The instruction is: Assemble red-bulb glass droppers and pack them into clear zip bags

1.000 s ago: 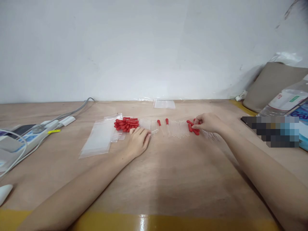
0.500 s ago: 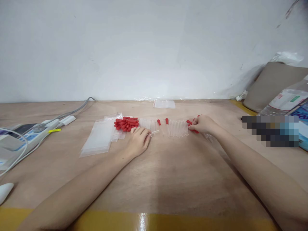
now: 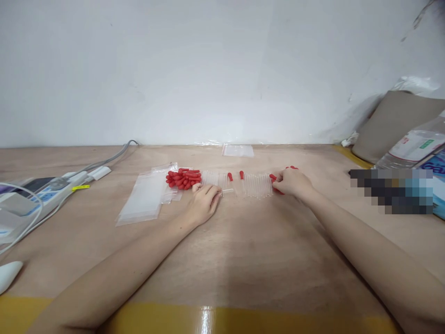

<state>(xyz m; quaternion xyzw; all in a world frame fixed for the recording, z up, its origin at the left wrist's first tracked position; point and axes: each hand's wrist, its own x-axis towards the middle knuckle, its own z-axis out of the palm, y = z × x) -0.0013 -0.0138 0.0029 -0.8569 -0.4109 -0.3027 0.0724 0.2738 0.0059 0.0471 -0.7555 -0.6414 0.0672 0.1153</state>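
Note:
My left hand (image 3: 206, 202) rests on the table with its fingers closed on a thin clear glass tube (image 3: 228, 190), which points to the right. Beside it lie a pile of red rubber bulbs (image 3: 182, 179) and a row of clear tubes (image 3: 213, 178). Two droppers with red bulbs, a left one (image 3: 230, 176) and a right one (image 3: 241, 175), lie between this row and a second row of tubes (image 3: 257, 184). At that row's right end, my right hand (image 3: 294, 181) pinches at a red rubber bulb (image 3: 278, 190), partly hidden by the fingers. More red bulbs (image 3: 292, 167) show behind the hand.
Clear plastic bags (image 3: 141, 199) lie left of the pile, with another small bag (image 3: 238, 150) near the wall. A power strip (image 3: 45, 199) with cables is at far left. On the right stand a grey-brown container (image 3: 389, 125) and a plastic bottle (image 3: 413, 146).
My right hand has turned slightly and its fingers now cover more of the red bulbs. The left hand still holds the tube, nearly unmoved. The view has shifted slightly.

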